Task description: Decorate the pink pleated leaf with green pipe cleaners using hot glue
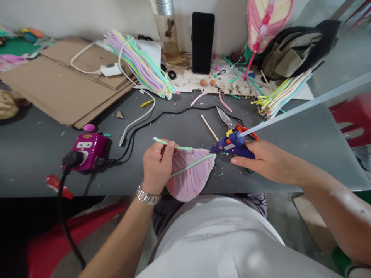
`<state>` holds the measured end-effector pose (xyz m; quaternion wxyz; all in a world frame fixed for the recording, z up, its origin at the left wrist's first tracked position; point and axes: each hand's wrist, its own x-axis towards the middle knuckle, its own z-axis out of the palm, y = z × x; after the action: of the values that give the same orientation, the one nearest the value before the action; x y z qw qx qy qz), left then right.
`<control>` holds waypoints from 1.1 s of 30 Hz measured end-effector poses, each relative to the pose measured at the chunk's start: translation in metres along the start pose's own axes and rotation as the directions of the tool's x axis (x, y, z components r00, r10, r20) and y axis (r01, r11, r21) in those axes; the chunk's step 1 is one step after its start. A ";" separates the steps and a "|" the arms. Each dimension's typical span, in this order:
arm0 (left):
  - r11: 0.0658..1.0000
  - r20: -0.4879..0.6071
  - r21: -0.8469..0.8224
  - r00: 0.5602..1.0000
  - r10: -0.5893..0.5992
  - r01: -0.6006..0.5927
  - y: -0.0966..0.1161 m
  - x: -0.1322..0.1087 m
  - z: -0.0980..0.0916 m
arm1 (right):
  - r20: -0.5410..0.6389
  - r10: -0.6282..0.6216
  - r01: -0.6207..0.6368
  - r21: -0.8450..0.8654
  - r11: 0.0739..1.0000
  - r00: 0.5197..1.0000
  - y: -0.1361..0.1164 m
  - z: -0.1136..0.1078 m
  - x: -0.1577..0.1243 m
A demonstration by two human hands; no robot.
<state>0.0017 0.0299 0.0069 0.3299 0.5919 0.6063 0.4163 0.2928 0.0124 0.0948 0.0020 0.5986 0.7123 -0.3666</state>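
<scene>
My left hand [159,164] is closed in a pinch on a mint-green pipe cleaner [183,147] at the upper edge of a lilac, leaf-shaped piece [193,178]. A second green strip crosses the middle of that piece. In my right hand [262,160] is a blue glue gun [232,146], with a long translucent glue stick [307,103] rising from its back. Its nozzle is at the pointed right end of the lilac piece; whether it touches cannot be made out. Behind the gun lie orange-handled scissors [227,118], partly hidden by it.
A magenta power adapter [89,148] with thick cords stands at left, near cardboard sheets [87,92]. Pipe cleaner bundles [142,63] lie at the back, beside a glass bottle [171,42] and an upright phone [203,42]. A pink leaf-shaped piece [261,36] stands at back right.
</scene>
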 end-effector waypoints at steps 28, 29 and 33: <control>0.998 -0.003 0.069 1.000 0.001 0.000 0.008 -0.001 0.000 | -0.046 0.003 0.000 0.058 0.998 0.999 -0.007 0.002 0.011; 0.997 -0.001 0.074 1.000 -0.001 0.001 0.008 -0.001 0.000 | -0.037 -0.001 0.003 0.070 0.998 0.999 -0.008 0.004 0.013; 0.998 -0.002 0.067 1.000 0.000 0.000 0.007 -0.001 0.000 | -0.033 -0.023 0.026 0.088 0.996 0.999 -0.012 0.008 0.020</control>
<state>0.0044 0.0288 0.0132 0.3094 0.6020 0.6203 0.3964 0.2737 0.0254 0.0860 -0.0406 0.5952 0.7025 -0.3882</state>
